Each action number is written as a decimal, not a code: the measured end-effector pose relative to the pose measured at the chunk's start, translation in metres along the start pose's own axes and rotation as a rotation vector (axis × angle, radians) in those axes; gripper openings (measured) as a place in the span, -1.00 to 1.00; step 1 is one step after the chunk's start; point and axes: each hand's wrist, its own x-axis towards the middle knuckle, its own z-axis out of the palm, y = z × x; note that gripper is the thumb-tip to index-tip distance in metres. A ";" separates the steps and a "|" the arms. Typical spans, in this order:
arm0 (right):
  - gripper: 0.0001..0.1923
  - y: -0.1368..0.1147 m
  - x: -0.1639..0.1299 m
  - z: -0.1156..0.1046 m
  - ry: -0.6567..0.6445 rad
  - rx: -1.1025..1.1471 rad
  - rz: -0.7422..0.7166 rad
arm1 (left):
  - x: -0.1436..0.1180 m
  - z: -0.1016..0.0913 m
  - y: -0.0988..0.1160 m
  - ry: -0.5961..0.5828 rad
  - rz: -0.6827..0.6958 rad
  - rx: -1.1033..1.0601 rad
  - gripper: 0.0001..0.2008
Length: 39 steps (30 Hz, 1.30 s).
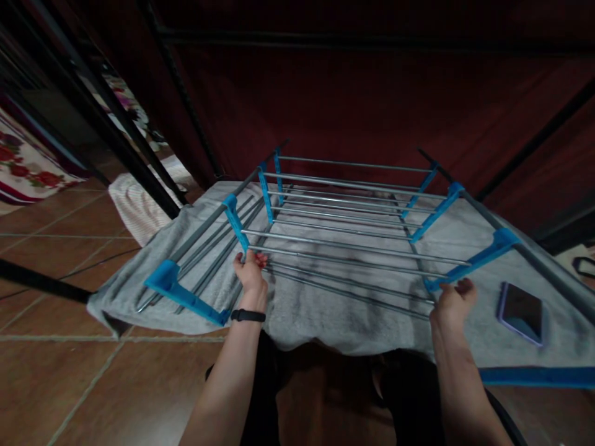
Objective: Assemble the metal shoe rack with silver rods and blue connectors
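A partly joined rack of grey metal tubes point(344, 250) and blue plastic brackets point(236, 223) lies over a grey cloth. My left hand point(251, 275), wearing a black wristband point(248, 315), closes around the lower end of a left bracket, where a cross tube meets it. Beside its fingers is a small red thing point(261, 259) I cannot make out. My right hand point(453, 303) grips the lower end of the right-hand blue bracket point(471, 263), with its fingers partly hidden. A further blue bracket point(186, 294) at the front left has no cross tubes on it.
Loose metal tubes point(211, 248) lie on the grey cloth point(334, 325) at the left. A phone point(521, 313) rests to the right of my right hand. A blue bar point(534, 376) runs along the front right edge. Dark red panels point(325, 105) stand behind, and black poles point(111, 118) rise at left.
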 end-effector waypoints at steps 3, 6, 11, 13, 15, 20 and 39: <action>-0.69 -0.005 -0.009 -0.003 0.167 0.085 0.008 | -0.011 -0.005 -0.005 0.031 -0.052 0.040 -0.86; -0.80 -0.016 -0.028 0.001 -0.007 0.147 -0.054 | -0.033 0.002 -0.019 -0.102 -0.056 0.116 -0.93; -0.74 -0.033 -0.063 0.011 -0.711 -0.179 -0.241 | -0.081 0.022 -0.042 -0.731 0.410 0.792 -0.85; -0.69 -0.034 -0.072 0.014 -0.834 -0.271 -0.359 | -0.097 0.024 -0.048 -0.871 0.655 1.041 -0.78; -0.66 -0.031 -0.076 0.017 -0.869 -0.298 -0.448 | -0.108 0.024 -0.051 -1.012 0.813 1.234 -0.70; -0.65 -0.021 -0.074 0.023 -0.846 -0.387 -0.548 | -0.112 0.030 -0.054 -1.199 0.965 1.445 -0.65; -0.57 0.010 0.002 -0.024 -0.164 -0.341 0.070 | -0.085 0.060 -0.062 -1.287 0.896 1.395 -0.71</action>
